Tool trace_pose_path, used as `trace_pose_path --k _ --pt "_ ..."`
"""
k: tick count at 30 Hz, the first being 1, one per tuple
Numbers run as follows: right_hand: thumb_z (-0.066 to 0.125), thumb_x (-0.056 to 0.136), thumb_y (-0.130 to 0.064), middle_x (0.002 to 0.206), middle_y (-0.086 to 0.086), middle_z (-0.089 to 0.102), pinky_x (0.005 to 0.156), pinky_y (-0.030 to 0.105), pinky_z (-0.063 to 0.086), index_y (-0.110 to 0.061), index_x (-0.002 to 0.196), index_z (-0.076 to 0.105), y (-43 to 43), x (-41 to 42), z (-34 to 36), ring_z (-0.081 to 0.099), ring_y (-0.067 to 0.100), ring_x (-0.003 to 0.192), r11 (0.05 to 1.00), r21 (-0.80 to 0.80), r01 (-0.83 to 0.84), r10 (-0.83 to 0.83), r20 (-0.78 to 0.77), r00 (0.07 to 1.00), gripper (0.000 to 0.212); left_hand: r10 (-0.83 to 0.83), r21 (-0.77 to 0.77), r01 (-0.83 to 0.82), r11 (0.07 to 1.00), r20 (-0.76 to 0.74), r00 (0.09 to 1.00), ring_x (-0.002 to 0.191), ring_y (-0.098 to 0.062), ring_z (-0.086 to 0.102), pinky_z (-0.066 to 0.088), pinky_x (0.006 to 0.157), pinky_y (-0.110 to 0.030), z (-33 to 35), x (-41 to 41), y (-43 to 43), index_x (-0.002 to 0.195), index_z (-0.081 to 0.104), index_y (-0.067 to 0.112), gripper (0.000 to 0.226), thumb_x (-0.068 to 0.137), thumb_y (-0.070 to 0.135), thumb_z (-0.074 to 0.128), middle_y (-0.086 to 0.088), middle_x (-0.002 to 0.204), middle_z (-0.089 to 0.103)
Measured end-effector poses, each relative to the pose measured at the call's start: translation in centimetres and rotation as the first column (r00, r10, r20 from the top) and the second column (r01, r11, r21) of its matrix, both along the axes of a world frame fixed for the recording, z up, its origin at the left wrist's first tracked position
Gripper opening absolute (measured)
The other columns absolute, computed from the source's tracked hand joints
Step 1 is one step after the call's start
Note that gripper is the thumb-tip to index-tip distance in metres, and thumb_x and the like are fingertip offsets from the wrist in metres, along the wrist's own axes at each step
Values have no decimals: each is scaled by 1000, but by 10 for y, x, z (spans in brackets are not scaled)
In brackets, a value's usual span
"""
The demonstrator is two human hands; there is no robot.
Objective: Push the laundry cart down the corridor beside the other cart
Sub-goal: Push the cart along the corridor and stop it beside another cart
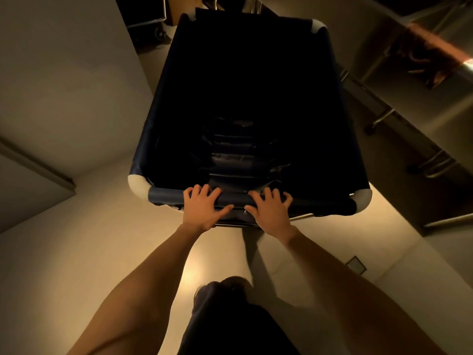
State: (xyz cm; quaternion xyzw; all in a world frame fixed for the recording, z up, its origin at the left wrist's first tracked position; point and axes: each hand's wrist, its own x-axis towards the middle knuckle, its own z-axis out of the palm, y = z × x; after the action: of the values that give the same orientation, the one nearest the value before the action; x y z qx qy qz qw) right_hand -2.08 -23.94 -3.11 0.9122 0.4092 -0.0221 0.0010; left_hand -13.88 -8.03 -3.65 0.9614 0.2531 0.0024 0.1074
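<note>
A dark navy fabric laundry cart [163, 196] with white corner pieces fills the middle of the head view. Its deep interior is black, with folded dark cloth lying at the bottom near me. My left hand [202, 208] and my right hand [268, 210] rest side by side on the cart's near top rail, fingers curled over the rail and thumbs on its outer face. A second cart [146, 11] with a metal frame and a castor shows only partly at the top left, beyond the wall corner.
A pale wall [71, 85] runs close along the cart's left side and ends at a corner. On the right stands a shiny metal wall [409, 80] with tubular handrails. The floor is light and glossy; my dark shoe [220, 290] is below.
</note>
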Motion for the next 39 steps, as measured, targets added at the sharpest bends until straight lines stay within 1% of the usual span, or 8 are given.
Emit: trace_pose_path --k 3,9,14,18,26,30,34,39 --pt "66 79 -45 94 15 62 82 58 39 -21 107 62 13 19 -1 56 35 88 1000 17 17 -17 26 1000 37 12 13 -11 1000 -9 1000 110 -29 45 26 100 -44 -1 20 13 118 55 26 73 77 74 20 -7 113 57" --pt "67 78 -45 92 13 62 81 57 42 -23 107 62 42 62 2 58 33 88 1000 -9 -7 8 37 999 37 22 19 -22 1000 9 1000 108 -29 47 27 99 -45 -4 62 39 116 56 25 72 77 74 20 -7 111 58" --pt "47 90 -48 107 14 59 91 55 32 -24 118 55 66 106 1 51 34 102 999 -13 -43 44 9 999 38 22 25 -23 999 15 1000 104 -29 47 27 97 -44 -4 101 63 116 57 25 71 78 73 21 -7 107 58" --pt "30 84 -53 88 12 64 78 51 44 -23 102 64 91 140 4 59 31 82 1000 -8 -16 16 33 999 49 30 11 -31 999 28 999 104 -29 47 24 95 -42 0 135 85 116 57 24 72 77 72 20 -7 106 58" --pt "36 79 -50 80 13 61 74 53 44 -18 97 63 135 206 -1 58 32 74 994 85 -68 60 86 994 45 44 -5 -44 999 17 999 107 -28 47 27 98 -43 2 197 128 118 55 26 72 78 72 18 -6 110 58" --pt "35 79 -50 81 13 62 74 53 45 -19 97 65 156 236 1 59 33 76 994 77 -82 75 95 993 47 48 -9 -48 999 -11 999 111 -28 45 25 101 -43 4 226 146 122 53 26 61 84 69 32 -7 115 56" --pt "38 80 -49 83 13 63 76 55 44 -19 100 66 177 265 4 60 35 79 996 52 -71 69 48 996 45 75 8 -76 997 51 996 103 -30 50 30 96 -45 2 255 163 114 59 23 69 78 70 24 -9 106 60" --pt "34 82 -50 85 14 63 75 56 43 -19 101 66 202 307 6 60 35 80 989 97 -112 108 43 993 48 103 25 -105 994 87 991 99 -31 52 31 93 -44 1 292 185 110 61 21 67 77 69 27 -10 101 62"
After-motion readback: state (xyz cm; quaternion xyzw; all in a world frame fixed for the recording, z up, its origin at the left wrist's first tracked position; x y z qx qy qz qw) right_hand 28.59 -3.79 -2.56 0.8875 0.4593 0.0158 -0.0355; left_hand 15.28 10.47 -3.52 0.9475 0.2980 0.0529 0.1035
